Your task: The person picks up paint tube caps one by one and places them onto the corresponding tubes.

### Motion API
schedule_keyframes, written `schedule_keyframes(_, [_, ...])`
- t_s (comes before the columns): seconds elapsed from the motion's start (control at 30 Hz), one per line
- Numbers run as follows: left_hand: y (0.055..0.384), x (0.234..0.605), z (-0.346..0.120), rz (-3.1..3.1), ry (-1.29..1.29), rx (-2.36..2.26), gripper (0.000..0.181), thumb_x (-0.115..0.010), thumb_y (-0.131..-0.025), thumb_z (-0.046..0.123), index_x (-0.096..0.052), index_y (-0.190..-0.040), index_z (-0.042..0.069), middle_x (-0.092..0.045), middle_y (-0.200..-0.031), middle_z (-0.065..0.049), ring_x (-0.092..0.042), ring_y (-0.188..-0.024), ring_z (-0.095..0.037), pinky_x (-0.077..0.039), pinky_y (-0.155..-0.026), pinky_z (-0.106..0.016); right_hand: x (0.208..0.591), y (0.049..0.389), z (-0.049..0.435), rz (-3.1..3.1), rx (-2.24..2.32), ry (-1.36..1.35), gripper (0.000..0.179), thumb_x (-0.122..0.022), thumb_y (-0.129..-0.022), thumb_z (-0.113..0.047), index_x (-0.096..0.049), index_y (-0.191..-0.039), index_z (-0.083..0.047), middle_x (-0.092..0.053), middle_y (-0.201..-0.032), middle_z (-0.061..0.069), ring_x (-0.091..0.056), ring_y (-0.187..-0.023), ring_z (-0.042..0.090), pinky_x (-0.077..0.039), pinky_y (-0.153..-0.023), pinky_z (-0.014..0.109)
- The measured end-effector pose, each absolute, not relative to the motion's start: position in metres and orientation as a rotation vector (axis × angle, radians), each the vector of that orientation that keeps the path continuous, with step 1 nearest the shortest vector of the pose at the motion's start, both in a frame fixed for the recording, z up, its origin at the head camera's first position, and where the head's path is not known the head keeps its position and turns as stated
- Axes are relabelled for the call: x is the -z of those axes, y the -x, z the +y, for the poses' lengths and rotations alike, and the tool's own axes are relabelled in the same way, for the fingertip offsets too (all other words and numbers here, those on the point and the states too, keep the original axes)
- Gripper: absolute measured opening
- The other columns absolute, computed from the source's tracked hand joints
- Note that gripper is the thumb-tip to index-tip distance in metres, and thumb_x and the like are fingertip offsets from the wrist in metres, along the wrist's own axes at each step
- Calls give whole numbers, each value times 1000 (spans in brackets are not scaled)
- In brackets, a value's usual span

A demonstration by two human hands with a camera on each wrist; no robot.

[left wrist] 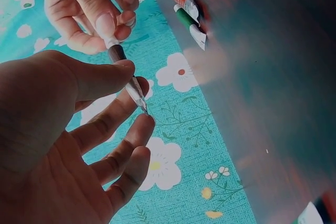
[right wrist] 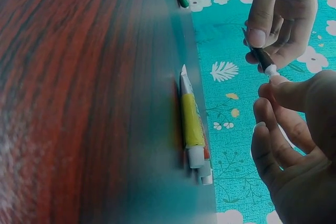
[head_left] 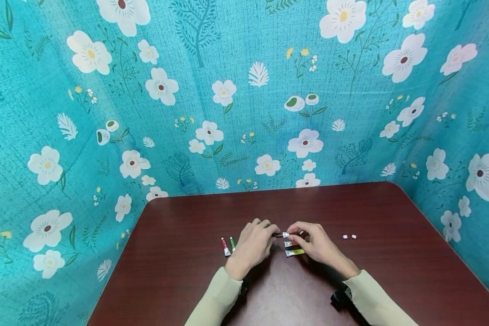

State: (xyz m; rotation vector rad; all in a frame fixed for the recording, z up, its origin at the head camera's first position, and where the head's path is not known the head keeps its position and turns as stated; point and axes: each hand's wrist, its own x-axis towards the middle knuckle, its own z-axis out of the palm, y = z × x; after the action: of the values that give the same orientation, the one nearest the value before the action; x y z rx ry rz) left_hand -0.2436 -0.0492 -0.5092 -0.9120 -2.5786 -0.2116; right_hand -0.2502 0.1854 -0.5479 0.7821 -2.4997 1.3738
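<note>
A small dark paint tube [right wrist: 260, 56] with a silvery crimped end is held up between the two hands. My left hand [head_left: 254, 240] pinches its body between thumb and fingers. At the other end, the thumb and fingertips of my right hand [head_left: 315, 240] pinch the white cap [right wrist: 270, 71], which they partly cover. Below the right hand lie a yellow paint tube [head_left: 295, 252] and an orange-red paint tube [head_left: 289, 244]. A green paint tube [left wrist: 185, 18] shows beside the orange one in the left wrist view.
Left of the left hand, a dark red tube [head_left: 225, 246] and another green tube [head_left: 232, 243] lie on the brown table [head_left: 179, 271]. Two small whitish pieces [head_left: 345, 237] lie to the right of the right hand. A flowered turquoise cloth [head_left: 244, 117] hangs behind the table and along its sides.
</note>
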Motion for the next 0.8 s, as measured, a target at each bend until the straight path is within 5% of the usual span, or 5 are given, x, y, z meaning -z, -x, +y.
schedule_keyframes(0.23, [244,511,-49,-2582,922,216,13,-77,-100,22,-80,-112,25,-76,-106,7,-65,-91,-16,-56,-79,-31,547,249,185,-2493,-1387,-784,13,-76,-98,-4,-76,-104,-16,-77,-92,3,-72,-74,30,-60,-65,30])
schedule_keyframes(0.8, [246,514,-49,-2569,949,225,15,-78,-99,22,-80,-114,24,-76,-108,7,-64,-92,-15,-57,-81,-31,550,252,185,-2538,-1356,-774,9,-73,-101,-11,-76,-105,-19,-74,-86,4,-66,-72,16,-57,-66,27])
